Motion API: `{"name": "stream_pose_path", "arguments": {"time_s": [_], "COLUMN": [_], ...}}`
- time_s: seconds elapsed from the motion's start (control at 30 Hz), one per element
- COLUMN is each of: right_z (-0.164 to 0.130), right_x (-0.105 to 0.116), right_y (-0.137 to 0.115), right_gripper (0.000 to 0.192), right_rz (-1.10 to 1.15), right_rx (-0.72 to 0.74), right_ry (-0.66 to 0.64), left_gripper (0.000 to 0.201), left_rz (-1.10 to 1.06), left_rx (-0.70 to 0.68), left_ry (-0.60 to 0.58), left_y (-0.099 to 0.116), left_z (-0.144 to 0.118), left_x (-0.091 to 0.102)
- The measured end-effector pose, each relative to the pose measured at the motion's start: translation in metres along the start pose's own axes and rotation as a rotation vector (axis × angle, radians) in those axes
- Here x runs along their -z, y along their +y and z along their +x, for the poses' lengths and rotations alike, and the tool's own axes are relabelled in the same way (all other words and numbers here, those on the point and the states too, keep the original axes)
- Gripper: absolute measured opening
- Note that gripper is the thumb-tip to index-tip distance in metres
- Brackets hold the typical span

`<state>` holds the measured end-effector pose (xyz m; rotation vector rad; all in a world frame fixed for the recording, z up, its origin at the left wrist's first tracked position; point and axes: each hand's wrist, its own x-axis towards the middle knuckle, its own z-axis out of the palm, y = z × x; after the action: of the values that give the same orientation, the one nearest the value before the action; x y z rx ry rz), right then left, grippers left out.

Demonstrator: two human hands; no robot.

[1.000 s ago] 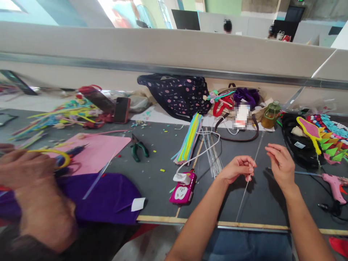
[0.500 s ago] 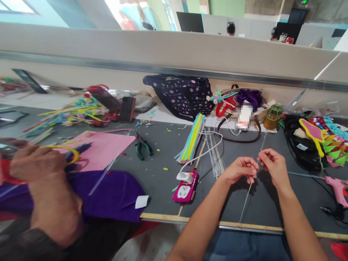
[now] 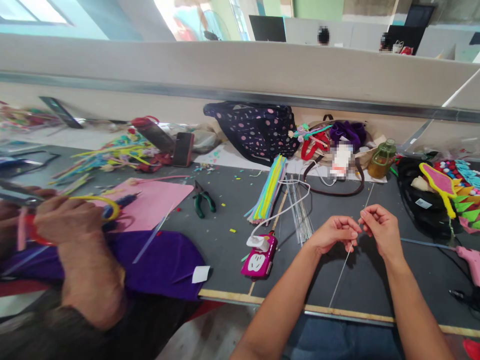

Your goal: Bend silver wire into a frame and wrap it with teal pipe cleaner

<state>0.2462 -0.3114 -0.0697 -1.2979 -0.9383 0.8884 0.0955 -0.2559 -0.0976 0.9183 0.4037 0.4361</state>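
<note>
My left hand (image 3: 339, 234) and my right hand (image 3: 379, 232) are close together over the grey table, both pinching a thin silvery wire (image 3: 340, 276). Below my left fingers the wire slants down toward the table's front edge. Its part between the two hands is mostly covered by my fingers. Left of my left hand lies a bundle of silvery strips (image 3: 301, 216), and beside that a bundle of pastel pipe cleaners (image 3: 268, 192).
A magenta power strip (image 3: 258, 257) with a white plug sits near the front edge. Green-handled pliers (image 3: 204, 202) lie farther left. A co-worker's hand (image 3: 69, 220) holds red-handled scissors (image 3: 39, 232). At right are a pink glue gun (image 3: 468, 261) and a black bag (image 3: 416, 200); a bottle (image 3: 382, 159) stands behind.
The view has shifted slightly, moving most things right in the picture. My hands keep their pinch on the wire, nearly in place. The co-worker's hand and scissors have moved a little.
</note>
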Motion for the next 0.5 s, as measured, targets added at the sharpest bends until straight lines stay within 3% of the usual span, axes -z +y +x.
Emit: {"name": "stream_pose_path", "arguments": {"time_s": [0.2, 0.33, 0.5], "right_z": [0.001, 0.003, 0.009], "right_x": [0.004, 0.014, 0.027], "right_y": [0.006, 0.001, -0.005], "right_gripper": [0.029, 0.013, 0.018], "right_rz": [-0.184, -0.489, -0.679], "right_rx": [0.142, 0.482, 0.817], "right_ry": [0.048, 0.144, 0.048], "left_gripper": [0.039, 0.036, 0.034], "left_rz": [-0.047, -0.091, -0.097], "left_rx": [-0.047, -0.061, -0.049], "left_ry": [0.062, 0.094, 0.042], "left_y": [-0.001, 0.000, 0.000], "left_z": [0.001, 0.002, 0.000], "left_x": [0.001, 0.002, 0.003]}}
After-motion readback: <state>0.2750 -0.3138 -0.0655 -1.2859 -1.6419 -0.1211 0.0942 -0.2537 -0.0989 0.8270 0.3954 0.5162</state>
